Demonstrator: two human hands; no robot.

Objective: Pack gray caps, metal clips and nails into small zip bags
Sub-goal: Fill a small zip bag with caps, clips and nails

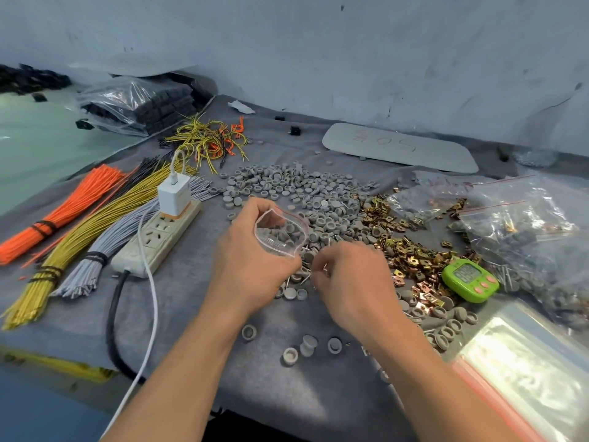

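Note:
My left hand (251,260) holds a small clear zip bag (280,232) with its red-striped mouth open; several gray caps lie inside it. Just right of the bag, my right hand (350,282) has its fingers curled down over thin nails (305,277) on the cloth and seems to pinch some. A wide heap of gray caps (296,189) spreads behind the hands. Brass-coloured metal clips (411,253) lie in a pile to the right. Loose caps (307,344) sit near my forearms.
A power strip (159,237) with a white charger sits left of my hands, beside bundles of orange, yellow and gray wires (79,237). A green timer (470,280) lies right of the clips. Filled bags (526,231) and a stack of flat zip bags (526,371) occupy the right side.

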